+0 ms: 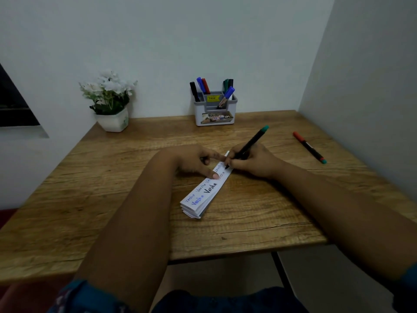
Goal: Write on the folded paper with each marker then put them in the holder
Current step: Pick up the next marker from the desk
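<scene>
A folded strip of white paper [204, 195] lies slanted on the wooden table [112, 211], with several handwritten words in blue and black along it. My left hand [198, 161] presses the paper's far part flat with spread fingers. My right hand [252, 161] grips a black marker with a green end [255, 138], its tip touching the paper's far end. A second marker with a red cap [309, 147] lies on the table to the right. The grey holder [214, 111] stands at the back by the wall, with several markers in it.
A white pot of white flowers [110, 100] stands at the table's back left. Walls close in behind and on the right. The table's front edge is near my body.
</scene>
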